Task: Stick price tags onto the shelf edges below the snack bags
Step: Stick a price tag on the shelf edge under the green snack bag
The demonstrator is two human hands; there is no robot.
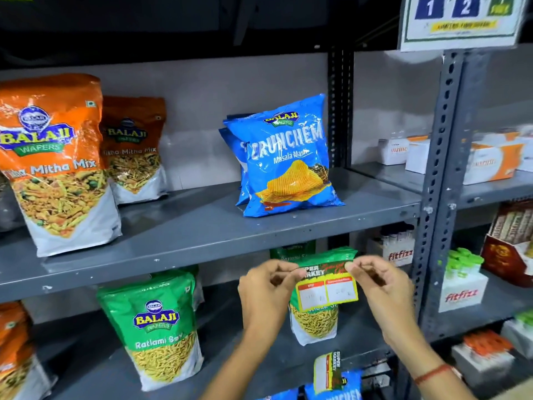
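Observation:
A price tag [327, 287] with a dark green top band and two white boxes hangs in the air, pinched at its top corners by my left hand [266, 290] and my right hand [377, 287]. It sits just below the grey shelf edge [178, 264] that carries the blue Crunchem bags [288, 160]. Orange Mitha Mix bags [54, 166] stand on the same shelf at the left. On the shelf below are green Ratlami Sev bags [161, 327], one partly hidden behind the tag. A second price tag [327, 370] hangs lower, above more blue bags.
A perforated grey upright post [441, 168] bounds the shelf on the right. Beyond it are white and orange boxes [487, 160], fitfizz cartons [461, 293] and a promo sign [461, 21] overhead. The shelf front between the orange and blue bags is bare.

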